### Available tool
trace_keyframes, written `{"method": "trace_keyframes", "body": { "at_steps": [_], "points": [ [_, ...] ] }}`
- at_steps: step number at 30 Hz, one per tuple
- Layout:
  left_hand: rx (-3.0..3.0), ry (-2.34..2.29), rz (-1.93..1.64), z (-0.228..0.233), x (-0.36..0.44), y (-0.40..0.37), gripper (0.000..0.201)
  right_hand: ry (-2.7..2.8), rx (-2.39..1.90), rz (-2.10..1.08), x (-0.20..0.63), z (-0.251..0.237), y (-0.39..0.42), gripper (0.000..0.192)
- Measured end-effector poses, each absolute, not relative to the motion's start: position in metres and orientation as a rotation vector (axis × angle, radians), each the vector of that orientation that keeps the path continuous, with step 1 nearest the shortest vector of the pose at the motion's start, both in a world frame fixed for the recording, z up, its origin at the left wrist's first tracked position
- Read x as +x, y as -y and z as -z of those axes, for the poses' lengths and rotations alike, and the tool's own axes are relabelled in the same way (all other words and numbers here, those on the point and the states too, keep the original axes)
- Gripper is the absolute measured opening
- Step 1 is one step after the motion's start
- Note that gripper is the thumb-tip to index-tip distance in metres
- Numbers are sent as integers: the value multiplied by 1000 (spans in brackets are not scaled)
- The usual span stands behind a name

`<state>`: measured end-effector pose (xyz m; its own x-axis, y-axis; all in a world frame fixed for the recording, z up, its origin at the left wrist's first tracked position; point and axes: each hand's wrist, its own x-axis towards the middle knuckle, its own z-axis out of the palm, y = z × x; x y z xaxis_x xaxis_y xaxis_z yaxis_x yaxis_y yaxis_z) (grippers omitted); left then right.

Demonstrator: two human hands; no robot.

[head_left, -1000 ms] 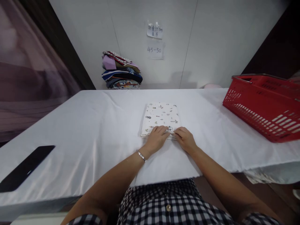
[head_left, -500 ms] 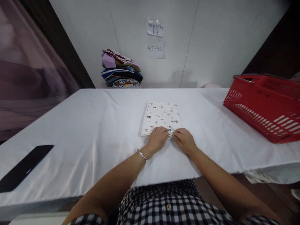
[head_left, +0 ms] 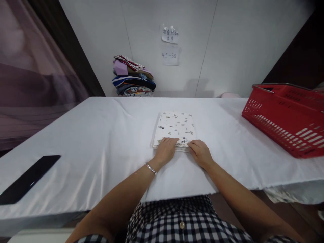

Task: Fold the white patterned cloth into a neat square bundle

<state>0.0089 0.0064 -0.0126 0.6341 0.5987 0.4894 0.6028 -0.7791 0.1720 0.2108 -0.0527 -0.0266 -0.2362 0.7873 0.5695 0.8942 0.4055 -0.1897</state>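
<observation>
A folded white cloth (head_left: 174, 126), printed with small scattered motifs, lies as a neat flat rectangle on the white-covered table. My left hand (head_left: 165, 149), wearing a silver bracelet at the wrist, is closed on its near edge left of the middle, with the thumb pointing right along the edge. At the near right corner, my right hand (head_left: 200, 152) pinches the layered edge between thumb and fingers. Several fold layers show between the two hands. The undersides of my fingers are hidden.
A red plastic basket (head_left: 283, 118) stands at the right. Behind the table's far edge rises a pile of folded fabrics (head_left: 134, 77). A flat black object (head_left: 29, 180) lies at the left front. Two paper notes (head_left: 170, 55) hang on the wall.
My left hand has slid a little left along the near edge, away from my right hand, exposing more of the layers between. The right hand stays at the corner.
</observation>
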Motion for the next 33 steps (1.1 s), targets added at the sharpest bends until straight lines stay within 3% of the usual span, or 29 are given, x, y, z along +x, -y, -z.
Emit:
{"method": "trace_keyframes", "body": {
  "at_steps": [11,33],
  "points": [
    [-2754,972,696,14,-37,-19,32,2109,-1404,298,206,23,54,21],
    [-2666,1011,796,22,-70,-17,35,2098,-1398,267,208,25,55,22]
  ]
}}
